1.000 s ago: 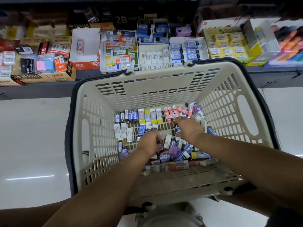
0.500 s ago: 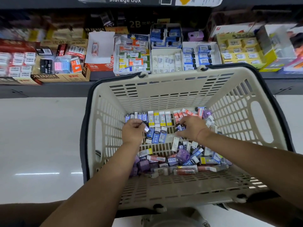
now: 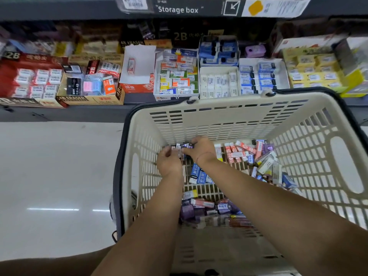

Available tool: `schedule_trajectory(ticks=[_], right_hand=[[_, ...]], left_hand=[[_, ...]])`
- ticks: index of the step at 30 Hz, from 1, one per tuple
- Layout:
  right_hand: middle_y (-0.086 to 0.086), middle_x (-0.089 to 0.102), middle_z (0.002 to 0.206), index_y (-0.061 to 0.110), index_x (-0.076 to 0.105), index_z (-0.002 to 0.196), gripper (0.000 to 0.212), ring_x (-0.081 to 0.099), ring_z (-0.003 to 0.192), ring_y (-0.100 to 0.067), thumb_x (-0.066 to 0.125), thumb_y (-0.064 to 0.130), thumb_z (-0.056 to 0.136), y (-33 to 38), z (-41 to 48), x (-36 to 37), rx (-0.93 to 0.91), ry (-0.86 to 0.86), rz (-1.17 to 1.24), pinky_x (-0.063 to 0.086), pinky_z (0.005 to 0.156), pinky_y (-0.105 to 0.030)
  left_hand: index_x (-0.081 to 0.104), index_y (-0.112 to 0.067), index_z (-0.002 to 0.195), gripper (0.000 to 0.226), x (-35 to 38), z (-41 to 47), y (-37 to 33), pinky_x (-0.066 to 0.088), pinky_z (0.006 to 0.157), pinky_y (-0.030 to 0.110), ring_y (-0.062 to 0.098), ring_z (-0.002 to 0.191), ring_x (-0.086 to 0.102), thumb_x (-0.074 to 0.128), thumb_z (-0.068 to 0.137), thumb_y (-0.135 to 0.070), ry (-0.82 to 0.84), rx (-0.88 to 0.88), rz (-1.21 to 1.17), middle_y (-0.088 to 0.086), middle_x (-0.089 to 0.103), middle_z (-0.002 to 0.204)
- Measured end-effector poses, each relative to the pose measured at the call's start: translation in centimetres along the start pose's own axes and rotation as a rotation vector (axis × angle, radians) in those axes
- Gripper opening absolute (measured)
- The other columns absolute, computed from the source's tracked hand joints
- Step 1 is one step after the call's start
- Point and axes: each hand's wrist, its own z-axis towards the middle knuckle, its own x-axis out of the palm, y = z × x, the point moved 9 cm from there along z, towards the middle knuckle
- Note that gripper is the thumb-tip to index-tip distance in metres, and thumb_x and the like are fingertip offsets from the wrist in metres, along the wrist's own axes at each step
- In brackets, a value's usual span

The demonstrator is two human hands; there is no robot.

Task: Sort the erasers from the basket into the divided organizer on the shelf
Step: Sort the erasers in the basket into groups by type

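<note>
Located the cream basket [image 3: 229,101] on the near side of the shelf [image 3: 79,114], far rim level with the shelf front

Found both hands inside the basket, at the far-left corner of its floor, touching each other

Noted the left hand [image 3: 169,162] with fingers curled round the eraser cluster [image 3: 181,148], a barcoded wrapper showing between the fingers

Noted the right hand [image 3: 203,149] grasping the same cluster from the right, fingertips bent down over its dark and purple pieces

Could not count the pieces in the cluster; blurred

Recorded the loose erasers [image 3: 238,153] on the basket floor in three groups: red-and-white ones along the far wall right of the hands, blue ones [image 3: 199,175] just beneath the right wrist, purple ones [image 3: 188,212] nearer the body between the forearms

Identified the divided organizer [image 3: 239,80] on the shelf directly behind the basket rim, white erasers in its near-left compartment, blue-sleeved ones in the near-right and rear-left compartments

Registered a mixed-colour carton [image 3: 176,76] just left of the organizer, then an open white box [image 3: 137,66] with one eraser upright inside, then a cardboard tray marked 4B ERASER [image 3: 89,99]

Registered a yellow carton [image 3: 314,70] right of the organizer and a "Storage box" label [image 3: 177,9] on the rail above
</note>
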Motion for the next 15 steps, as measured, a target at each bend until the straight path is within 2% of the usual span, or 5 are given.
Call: schedule_trajectory(ticks=[4, 7, 9, 13, 15], right_hand=[[-0.011, 0.065, 0.111, 0.004, 0.062, 0.117, 0.046, 0.06, 0.102, -0.022, 0.078, 0.023, 0.078, -0.5, 0.4, 0.2, -0.009, 0.009, 0.074, 0.046, 0.088, -0.027], [-0.008, 0.061, 0.097, 0.003, 0.062, 0.113, 0.043, 0.056, 0.089, -0.017, 0.078, 0.018, 0.077, -0.6, 0.3, 0.4, -0.014, 0.024, 0.16, 0.046, 0.081, -0.024], [-0.007, 0.061, 0.094, 0.003, 0.062, 0.11, 0.04, 0.058, 0.087, -0.018, 0.079, 0.014, 0.075, -0.6, 0.1, 0.8, -0.013, 0.029, 0.235, 0.05, 0.083, -0.027], [-0.004, 0.06, 0.089, 0.005, 0.062, 0.105, 0.037, 0.061, 0.089, -0.021, 0.08, 0.014, 0.074, -0.6, 0.0, 1.3, 0.021, -0.003, 0.321, 0.052, 0.088, -0.033], [0.001, 0.058, 0.081, 0.006, 0.062, 0.1, 0.033, 0.062, 0.089, -0.022, 0.08, 0.013, 0.073, -0.8, 0.1, 1.6, 0.062, -0.023, 0.375, 0.052, 0.09, -0.038]], left_hand=[[0.057, -0.02, 0.106, 0.015, -0.6, -1.0, -0.4, 0.041, 0.089, 0.032, 0.021, 0.1, 0.051, 0.045, 0.1, -0.026, 0.021, -0.048, -0.022, 0.002, 0.056, 0.107], [0.06, -0.015, 0.117, 0.032, -0.5, -1.3, -0.7, 0.038, 0.089, 0.032, 0.019, 0.101, 0.048, 0.041, 0.1, -0.034, 0.059, -0.036, -0.006, 0.0, 0.055, 0.111], [0.063, -0.017, 0.119, 0.041, -0.3, -1.3, -1.1, 0.035, 0.088, 0.03, 0.015, 0.1, 0.048, 0.034, 0.101, -0.04, 0.088, 0.001, 0.026, -0.004, 0.054, 0.11], [0.067, -0.016, 0.103, 0.057, -0.1, -1.4, -0.3, 0.036, 0.085, 0.03, 0.018, 0.098, 0.052, 0.022, 0.101, -0.051, 0.132, -0.023, 0.048, 0.003, 0.059, 0.108], [0.065, -0.018, 0.1, 0.059, 0.0, -1.3, 0.9, 0.041, 0.092, 0.034, 0.022, 0.105, 0.055, 0.019, 0.1, -0.055, 0.155, -0.103, 0.038, 0.009, 0.061, 0.116]])
